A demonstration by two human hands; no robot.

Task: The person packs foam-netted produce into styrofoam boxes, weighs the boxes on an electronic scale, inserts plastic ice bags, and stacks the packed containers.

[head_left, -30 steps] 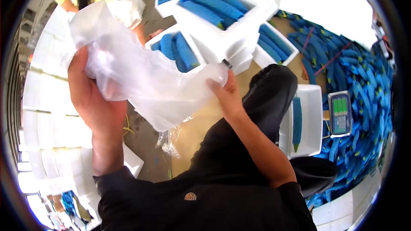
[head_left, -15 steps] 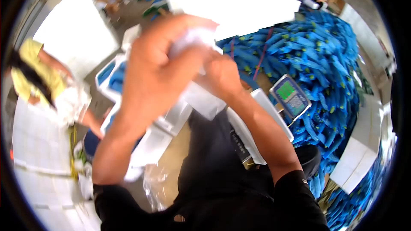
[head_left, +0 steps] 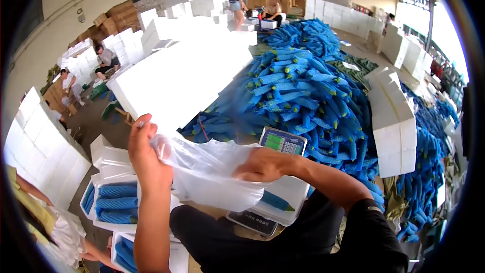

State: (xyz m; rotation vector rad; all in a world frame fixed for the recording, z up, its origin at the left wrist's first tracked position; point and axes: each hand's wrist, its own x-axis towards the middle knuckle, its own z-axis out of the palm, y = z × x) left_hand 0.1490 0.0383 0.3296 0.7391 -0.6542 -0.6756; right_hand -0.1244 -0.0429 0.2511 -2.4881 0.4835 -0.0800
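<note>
A thin, cloudy plastic bag (head_left: 207, 172) is stretched between my two hands above my lap. My left hand (head_left: 149, 151) is raised and closed on the bag's left edge. At the bag's right end, my right hand (head_left: 265, 164) has its fingers curled on the film, some of them hidden by it. Below the right hand, a long green-tipped piece of produce in a blue net sleeve (head_left: 277, 200) lies in a white foam tray (head_left: 298, 205). Behind that tray stands a digital scale display (head_left: 283, 141) with a lit green screen.
A large heap of blue-sleeved produce (head_left: 313, 101) lies ahead right. To my left, a foam box (head_left: 103, 225) holds several blue-sleeved pieces. A bright white stack (head_left: 172, 86) is ahead. A person in yellow (head_left: 48, 217) is close at left. White boxes (head_left: 391, 121) stand right.
My hands have moved apart and lower, spreading the crumpled white plastic into an open sheet of bag. My view has tilted up, bringing more of the hall into sight.
</note>
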